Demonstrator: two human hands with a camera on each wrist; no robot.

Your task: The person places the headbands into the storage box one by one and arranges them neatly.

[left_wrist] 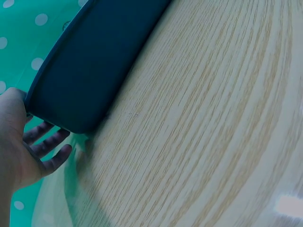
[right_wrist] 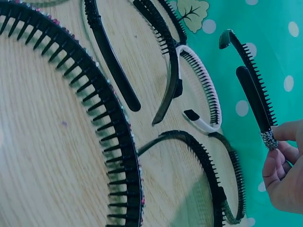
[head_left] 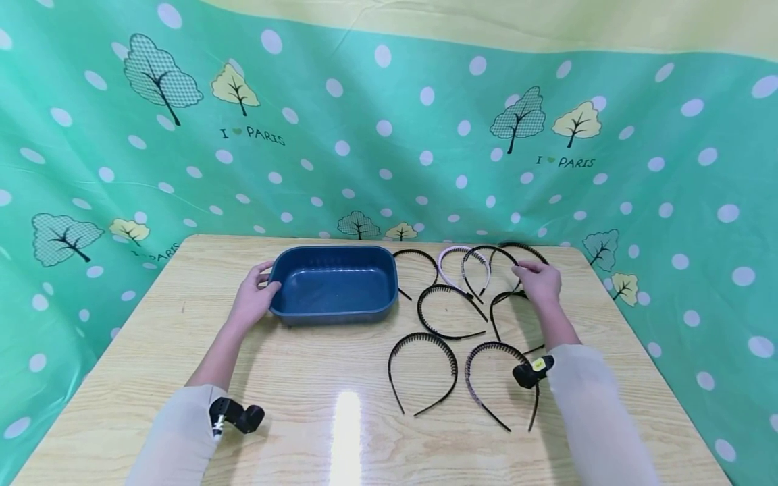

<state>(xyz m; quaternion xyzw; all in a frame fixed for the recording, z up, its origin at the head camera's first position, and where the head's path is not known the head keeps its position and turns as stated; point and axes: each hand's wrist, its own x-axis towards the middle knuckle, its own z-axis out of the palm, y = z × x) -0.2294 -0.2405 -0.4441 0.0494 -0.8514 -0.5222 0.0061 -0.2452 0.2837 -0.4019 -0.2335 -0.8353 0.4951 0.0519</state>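
Observation:
My left hand [head_left: 254,297] grips the left end of a dark blue plastic basin [head_left: 334,316], thumb over the rim. In the left wrist view its other fingers spread along the outside of the basin wall. My right hand [head_left: 539,280] pinches a black toothed headband [right_wrist: 258,94] near a sparkly silver band and holds it up above the table. Around and below that hand lie several other headbands, among them a pale pink one [right_wrist: 215,94] and a black one with a studded edge [right_wrist: 113,109]. The basin's inside shows only its bare floor.
The wooden table [head_left: 292,432] carries the basin at its back left and the headbands to the right. Two black headbands lie nearer the front, one plain [head_left: 423,335] and one patterned [head_left: 495,344]. A green dotted curtain [head_left: 365,101] hangs behind the table.

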